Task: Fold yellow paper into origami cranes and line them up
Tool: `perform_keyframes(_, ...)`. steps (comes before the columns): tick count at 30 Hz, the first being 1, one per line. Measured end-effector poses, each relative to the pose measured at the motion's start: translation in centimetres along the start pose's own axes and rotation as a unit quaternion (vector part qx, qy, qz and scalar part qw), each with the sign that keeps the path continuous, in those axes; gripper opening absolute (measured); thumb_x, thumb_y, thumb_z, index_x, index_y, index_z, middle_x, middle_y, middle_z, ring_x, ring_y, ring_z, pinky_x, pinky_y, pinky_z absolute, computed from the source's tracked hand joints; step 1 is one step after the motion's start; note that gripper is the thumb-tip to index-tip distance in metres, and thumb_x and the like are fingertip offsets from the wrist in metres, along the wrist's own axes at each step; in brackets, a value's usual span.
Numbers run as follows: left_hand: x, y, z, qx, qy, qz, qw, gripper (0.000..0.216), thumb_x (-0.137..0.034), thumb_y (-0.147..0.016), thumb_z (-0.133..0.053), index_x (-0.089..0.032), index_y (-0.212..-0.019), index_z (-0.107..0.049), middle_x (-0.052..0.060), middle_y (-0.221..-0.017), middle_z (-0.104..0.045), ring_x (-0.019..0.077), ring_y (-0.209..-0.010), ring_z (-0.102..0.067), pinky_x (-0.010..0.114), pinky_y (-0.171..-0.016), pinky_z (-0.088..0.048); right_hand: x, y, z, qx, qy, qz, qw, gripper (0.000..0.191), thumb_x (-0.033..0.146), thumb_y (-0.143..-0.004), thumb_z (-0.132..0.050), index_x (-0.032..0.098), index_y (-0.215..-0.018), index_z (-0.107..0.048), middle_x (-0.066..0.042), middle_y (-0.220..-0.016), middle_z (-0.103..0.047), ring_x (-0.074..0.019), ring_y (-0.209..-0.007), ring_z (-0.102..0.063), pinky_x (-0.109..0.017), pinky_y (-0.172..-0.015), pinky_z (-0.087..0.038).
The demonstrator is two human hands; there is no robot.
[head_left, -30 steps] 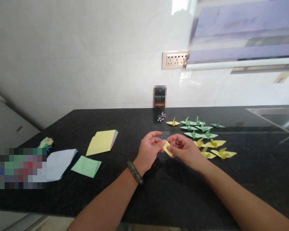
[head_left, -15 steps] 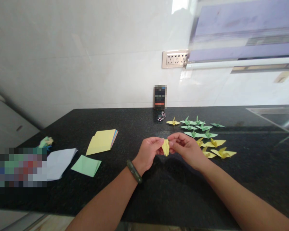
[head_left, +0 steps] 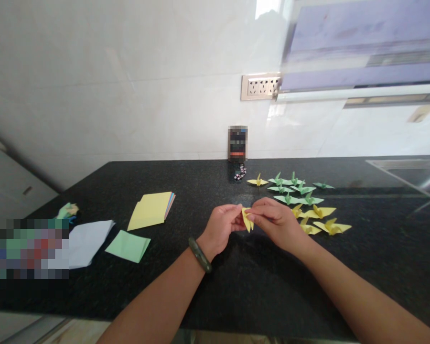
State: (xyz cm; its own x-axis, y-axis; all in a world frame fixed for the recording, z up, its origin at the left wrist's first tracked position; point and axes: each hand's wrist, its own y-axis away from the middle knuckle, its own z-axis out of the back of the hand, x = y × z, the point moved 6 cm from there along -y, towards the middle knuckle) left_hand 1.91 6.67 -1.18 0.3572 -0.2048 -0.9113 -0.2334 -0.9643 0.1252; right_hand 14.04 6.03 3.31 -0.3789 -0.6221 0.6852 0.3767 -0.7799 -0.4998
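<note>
A small folded piece of yellow origami paper [head_left: 248, 220] is held between my two hands above the black counter. My left hand [head_left: 222, 224], with a dark green bangle [head_left: 199, 255] at its wrist, pinches the paper's left side. From the right, my right hand [head_left: 274, 220] pinches its upper part between thumb and fingers. The paper's narrow points hang downward. Just beyond and right of my right hand stand several yellow paper cranes [head_left: 332, 227] and several green paper cranes [head_left: 301, 189]. A lone yellow crane [head_left: 258, 181] sits farther back.
A stack of coloured paper [head_left: 151, 211], a folded green sheet [head_left: 128, 246] and white paper [head_left: 89, 244] lie on the left of the black counter [head_left: 200, 181]. A phone-like object [head_left: 238, 144] leans on the wall, a beaded strap [head_left: 240, 173] before it. A sink edge [head_left: 397, 179] is at right.
My right thumb and fingers have shifted left across the yellow paper's upper part. The paper has turned slightly, and its lower points are now spread apart. My left hand has hardly moved.
</note>
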Motion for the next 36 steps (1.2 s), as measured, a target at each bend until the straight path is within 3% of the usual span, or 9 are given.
perform_keyframes(7,0.0,0.2,-0.6,0.059,-0.016,0.004,0.998,0.022,-0.031,-0.072,-0.060,-0.011,-0.076,-0.066,0.005,-0.068,-0.063,0.0103,-0.061,-0.057,0.024,-0.063,-0.045,-0.5,-0.1,0.4,-0.032,0.002,-0.052,0.998,0.019,0.030,-0.083,-0.050,0.020,-0.071,-0.061,-0.003,-0.069,-0.055,-0.0145,-0.065,-0.051,-0.027,-0.061,-0.041)
perform_keyframes(14,-0.3,0.4,-1.1,0.075,-0.041,-0.007,0.996,0.019,-0.025,-0.067,-0.066,-0.011,-0.080,-0.068,0.003,-0.071,-0.064,0.0076,-0.063,-0.056,0.021,-0.065,-0.045,-0.6,0.1,0.4,-0.039,0.043,-0.068,0.996,0.022,0.031,-0.083,-0.048,0.018,-0.069,-0.058,-0.001,-0.064,-0.054,-0.0128,-0.061,-0.049,-0.025,-0.057,-0.039)
perform_keyframes(27,-0.3,0.3,-1.1,0.066,-0.063,-0.011,0.996,0.029,-0.026,-0.062,-0.071,-0.010,-0.086,-0.068,0.005,-0.071,-0.066,0.0090,-0.062,-0.057,0.021,-0.063,-0.045,-1.5,0.1,-0.1,-0.036,0.000,-0.130,0.991,0.017,0.032,-0.080,-0.050,0.018,-0.071,-0.055,0.000,-0.060,-0.055,-0.0122,-0.056,-0.050,-0.024,-0.054,-0.040)
perform_keyframes(36,-0.6,0.4,-0.6,0.006,-0.102,-0.046,0.994,0.032,-0.038,-0.064,-0.068,-0.009,-0.079,-0.067,0.005,-0.065,-0.065,0.0133,-0.061,-0.059,0.027,-0.063,-0.048,-1.3,0.3,-0.4,-0.023,0.008,-0.118,0.993,0.016,0.031,-0.080,-0.050,0.018,-0.070,-0.055,0.000,-0.060,-0.054,-0.0117,-0.056,-0.049,-0.022,-0.052,-0.040)
